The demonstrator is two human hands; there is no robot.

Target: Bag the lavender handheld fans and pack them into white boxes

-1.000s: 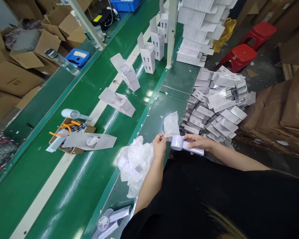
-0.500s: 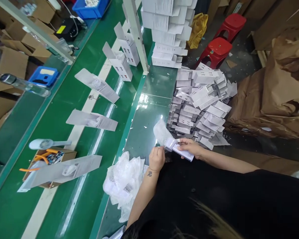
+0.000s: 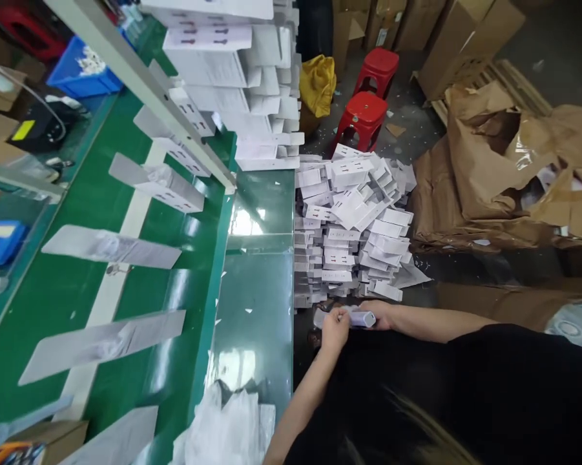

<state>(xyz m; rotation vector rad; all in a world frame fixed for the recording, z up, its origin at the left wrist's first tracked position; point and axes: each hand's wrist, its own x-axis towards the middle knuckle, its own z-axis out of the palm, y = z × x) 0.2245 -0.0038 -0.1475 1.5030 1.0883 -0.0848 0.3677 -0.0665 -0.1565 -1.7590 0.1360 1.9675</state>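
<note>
A pale lilac handheld device (image 3: pixel 363 319) points its flat end toward me, just off the bench's right edge. My right hand (image 3: pixel 380 314) is wrapped around it from the far side, its fingers partly hidden. Closed in a pinch, my left hand (image 3: pixel 336 329) is at the device's other end, on the clear plastic bag (image 3: pixel 321 318) around it. What exact kind of device it is, I cannot make out. Near my left forearm, a heap of crumpled clear bags (image 3: pixel 223 429) lies on the bench (image 3: pixel 256 278).
Open white boxes (image 3: pixel 162 187) stand along the green conveyor belt (image 3: pixel 159 294) to the left. Stacked white cartons (image 3: pixel 266 97) rise at the bench's far end, beside a metal post (image 3: pixel 174 110). More boxes (image 3: pixel 351 226) are piled right of the bench. Red stools (image 3: pixel 365 116) stand beyond.
The view has swung, so the belt and boxes sit farther left and lower. Both hands and the device have moved right, off the bench edge, and the device has turned end-on.
</note>
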